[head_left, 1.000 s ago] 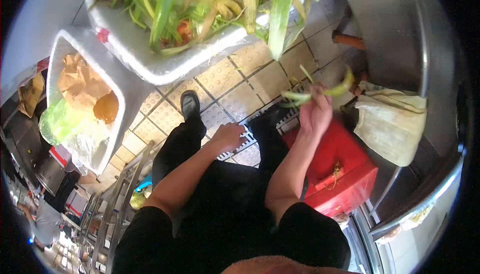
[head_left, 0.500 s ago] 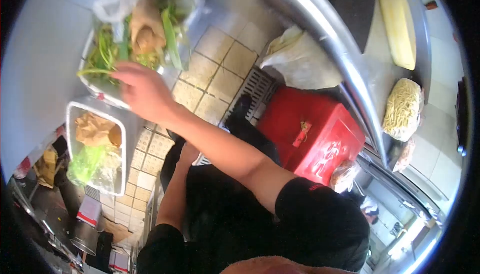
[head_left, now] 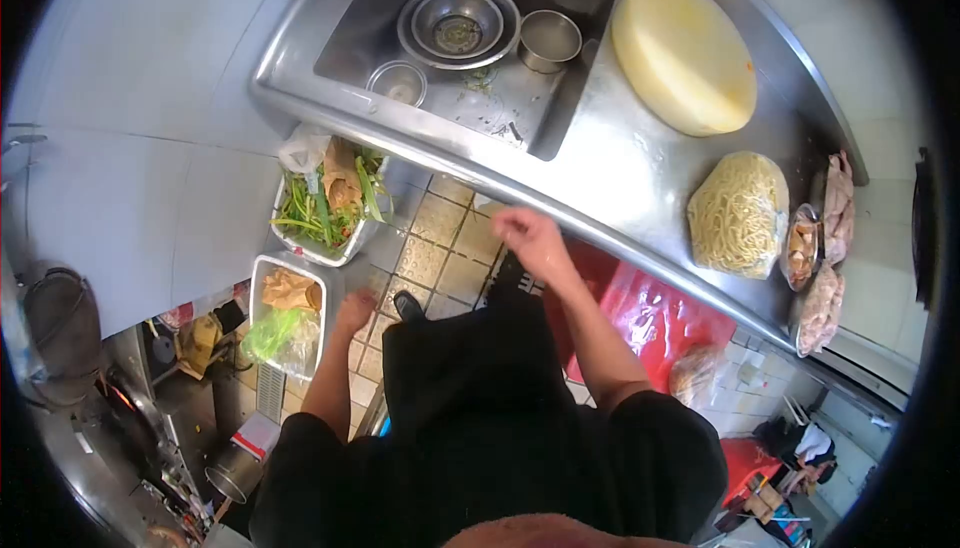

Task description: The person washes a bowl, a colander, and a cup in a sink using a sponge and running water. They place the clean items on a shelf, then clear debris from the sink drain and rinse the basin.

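Observation:
My right hand [head_left: 534,244] is in the air beside the front edge of the steel sink counter [head_left: 440,166], fingers loosely bent and apart, with nothing visible in them. Lower and to the left hangs my left hand [head_left: 355,314], near the right side of a white-rimmed bin [head_left: 322,333]; its fingers are too small and turned away to read. That bin holds crumpled brown paper [head_left: 290,290] and a clear bag with green leaves [head_left: 275,336]. Above it, a second bin [head_left: 345,256] is heaped with green vegetable trimmings [head_left: 300,210] and brown paper [head_left: 342,176].
In the sink [head_left: 365,33] are nested steel bowls [head_left: 458,26] and a steel pot [head_left: 550,40]. A thick pale yellow round block [head_left: 685,53] and bagged noodles [head_left: 740,216] sit on the counter. Red containers [head_left: 660,320] stand below, over the tiled floor [head_left: 420,260].
My right hand has left the bin of trimmings, where it held a green stalk, and moved right to the counter edge. The view has swung to show the sink. My left hand has come into view.

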Motion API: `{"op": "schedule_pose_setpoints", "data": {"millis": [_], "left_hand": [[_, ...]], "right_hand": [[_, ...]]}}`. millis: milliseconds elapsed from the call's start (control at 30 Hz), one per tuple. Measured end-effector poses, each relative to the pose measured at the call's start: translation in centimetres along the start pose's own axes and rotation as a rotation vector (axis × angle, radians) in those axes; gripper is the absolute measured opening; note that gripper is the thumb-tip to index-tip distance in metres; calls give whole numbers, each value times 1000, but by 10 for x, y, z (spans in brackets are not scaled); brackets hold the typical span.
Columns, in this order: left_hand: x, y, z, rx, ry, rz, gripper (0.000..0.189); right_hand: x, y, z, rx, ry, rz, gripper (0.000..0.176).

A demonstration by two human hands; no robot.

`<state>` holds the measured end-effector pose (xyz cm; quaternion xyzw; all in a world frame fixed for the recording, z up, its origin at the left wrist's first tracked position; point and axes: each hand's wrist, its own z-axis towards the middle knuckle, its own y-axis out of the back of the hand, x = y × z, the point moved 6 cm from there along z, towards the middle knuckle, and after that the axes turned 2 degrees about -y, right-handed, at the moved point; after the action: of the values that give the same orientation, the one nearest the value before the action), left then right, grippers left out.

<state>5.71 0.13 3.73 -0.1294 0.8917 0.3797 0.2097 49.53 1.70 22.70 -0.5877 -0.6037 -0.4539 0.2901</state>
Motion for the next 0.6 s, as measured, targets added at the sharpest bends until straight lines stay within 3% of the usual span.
{"op": "schedule_pose_setpoints", "data": {"millis": [67,233,267,333,367,400,467,500,567,600], "left_hand": [[-36,31,-11,-13,-47,31,34],[-166,134,-2,-264,-106,-443,28],[-207,162,6,-276,-147,-435,30],[-284,208,40,-264,-254,-466,31],[-319,227,69,-240,-321,-505,32],[-354,245,106,-217,-420,-475,33],[-432,277,187,-167,-608,-470,35],[-463,282,248,-110,-682,-615,36],[-535,297,365,-85,-711,-599,49],[-578,309,397,-197,-698,-446,59]], "right_hand": [[26,39,10,-86,25,75,19],[24,112,69,-340,111,100,17],[23,121,78,-403,88,-34,21],[29,128,91,-540,298,-335,25],[32,126,96,-608,403,-487,27],[24,122,106,-557,313,-424,32],[21,113,110,-599,336,-613,28],[19,107,110,-617,339,-709,26],[25,104,119,-593,265,-781,21],[25,103,119,-566,222,-822,19]]}}
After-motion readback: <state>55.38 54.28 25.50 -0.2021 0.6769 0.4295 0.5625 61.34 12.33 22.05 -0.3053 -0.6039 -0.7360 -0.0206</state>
